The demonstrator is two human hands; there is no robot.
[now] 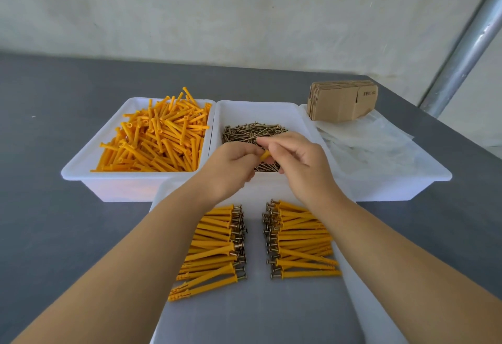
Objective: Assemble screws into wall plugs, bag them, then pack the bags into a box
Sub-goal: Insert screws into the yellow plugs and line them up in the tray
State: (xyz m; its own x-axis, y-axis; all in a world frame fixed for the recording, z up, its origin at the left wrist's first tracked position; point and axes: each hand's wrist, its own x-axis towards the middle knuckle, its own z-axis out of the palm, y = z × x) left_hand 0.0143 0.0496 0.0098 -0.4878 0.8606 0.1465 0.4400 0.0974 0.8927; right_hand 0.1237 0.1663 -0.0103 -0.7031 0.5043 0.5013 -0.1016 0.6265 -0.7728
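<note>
My left hand [231, 165] grips an orange wall plug [264, 155] over the near edge of the screw tray [260, 111]. My right hand [296, 163] meets it from the right, thumb and forefinger pinched at the plug's end; any screw between them is hidden. Loose dark screws [250, 133] fill that tray. The left tray [78, 165] holds a heap of loose orange plugs [160, 137]. In the near tray [361, 303], two rows of plugs with screws in them lie side by side: the left row [214, 246] and the right row [298, 240].
A right-hand tray [434, 178] holds clear plastic bags [366, 145] and a stack of flat cardboard boxes [342, 100]. All trays sit on a dark grey table [54, 229]. A metal pole [461, 53] slants at the far right before a pale wall.
</note>
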